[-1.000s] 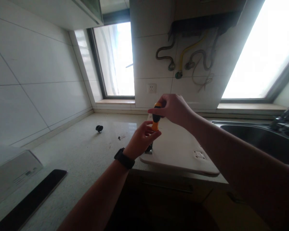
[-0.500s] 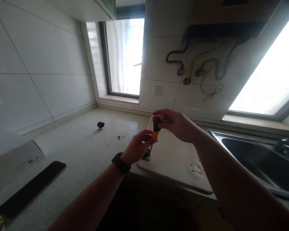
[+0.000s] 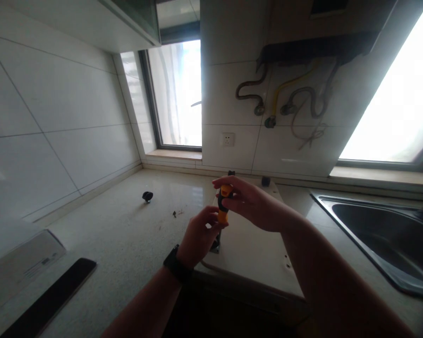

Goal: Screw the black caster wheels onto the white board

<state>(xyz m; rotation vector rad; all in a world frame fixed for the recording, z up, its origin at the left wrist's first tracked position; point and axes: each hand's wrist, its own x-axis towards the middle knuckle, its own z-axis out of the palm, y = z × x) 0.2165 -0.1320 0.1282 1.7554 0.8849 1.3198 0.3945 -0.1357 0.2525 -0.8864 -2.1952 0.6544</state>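
An orange-and-black screwdriver point(image 3: 223, 203) stands nearly upright, its shaft pointing down. My right hand point(image 3: 250, 202) is closed around the upper handle. Below it, my left hand point(image 3: 202, 234) pinches the lower orange end. Under the hands lies a white panel point(image 3: 252, 251) with rounded corners. A black caster with a metal plate point(image 3: 215, 245) sits at its near left corner, partly hidden by my left hand. Two more black casters stand at the panel's far side, one of them point(image 3: 265, 181) at the right. Screw holes point(image 3: 287, 262) show near the right arm.
A loose black caster point(image 3: 147, 196) lies on the speckled counter point(image 3: 127, 263), with small dark screws point(image 3: 174, 214) nearby. To the left are a long black object point(image 3: 52, 298) and a pale flat box point(image 3: 24, 263). A steel sink point(image 3: 384, 239) is at the right.
The view has shifted, so the counter sits lower and the far casters now show. Both hands stay on the screwdriver; my right hand has turned slightly around its handle.
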